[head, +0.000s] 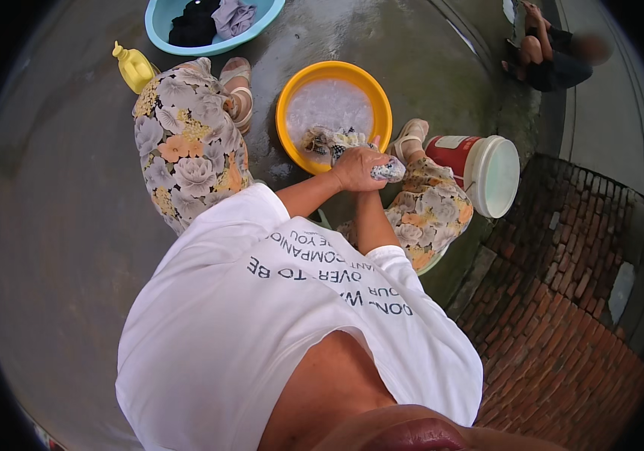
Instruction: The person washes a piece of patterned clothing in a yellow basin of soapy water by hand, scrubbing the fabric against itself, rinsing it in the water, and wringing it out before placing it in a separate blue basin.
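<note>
My left hand (pixel 354 168) is closed around a wet patterned cloth (pixel 336 141). One end of the cloth hangs into the soapy water of a yellow basin (pixel 383 107), and a bunched end sticks out on the other side of my fist. My right hand (pixel 376 141) is at the same cloth, mostly hidden behind the left; its wrist crosses just below. Both hands are over the basin's near right rim. Whitish suds cover the water (pixel 330 104).
A light blue tub (pixel 158 34) holds dark and lilac clothes (pixel 234 18). Beside my left knee stands a yellow jug (pixel 135 70). A red and white bucket (pixel 457 158) is by my right foot. Brick paving (pixel 553 293) borders the wet concrete; a person (pixel 547 62) sits far right.
</note>
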Motion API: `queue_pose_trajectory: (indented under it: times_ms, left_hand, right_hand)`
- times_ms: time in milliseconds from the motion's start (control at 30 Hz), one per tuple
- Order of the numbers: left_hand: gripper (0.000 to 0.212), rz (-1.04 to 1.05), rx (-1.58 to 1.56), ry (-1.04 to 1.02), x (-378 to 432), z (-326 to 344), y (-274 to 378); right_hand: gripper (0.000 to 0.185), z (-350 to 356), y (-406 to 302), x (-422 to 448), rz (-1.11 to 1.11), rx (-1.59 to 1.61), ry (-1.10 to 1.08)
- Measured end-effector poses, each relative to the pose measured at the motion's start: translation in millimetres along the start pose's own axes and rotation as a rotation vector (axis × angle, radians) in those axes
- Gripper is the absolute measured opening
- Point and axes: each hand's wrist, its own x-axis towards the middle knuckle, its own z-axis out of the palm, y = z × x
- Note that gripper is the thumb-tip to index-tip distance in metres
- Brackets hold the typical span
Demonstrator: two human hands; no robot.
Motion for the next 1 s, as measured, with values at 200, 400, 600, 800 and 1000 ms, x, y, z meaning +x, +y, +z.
queue_pose_trajectory:
  times_ms: [200, 400, 600, 800, 1000]
  left_hand:
    - [0.031, -0.209, 0.125, 0.082, -0.2, -8.9, 9.8]
    - [0.043, -0.884, -0.118, 0.353, 16.2, -39.2, -29.5]
    - [0.042, -0.935, -0.864, 0.359, 14.1, -24.9, -62.1]
    - [0.034, -0.842, -0.944, 0.366, 23.3, -32.3, -36.2]
    - [0.034, -0.382, 0.145, 0.324, 20.3, -32.8, -19.9]
  right_hand:
    - [0.042, 30.1, -0.5, -6.8, -0.015, -0.065, 0.017]
    - [0.030, 82.9, 12.0, -16.1, -0.114, -0.211, 0.034]
    - [0.031, 100.3, -3.2, -25.3, -0.068, -0.235, -0.051]
    - [0.043, 83.3, -17.2, -12.0, -0.049, -0.185, -0.017]
    - [0.046, 79.1, -6.9, -26.1, 0.134, -0.089, 0.109]
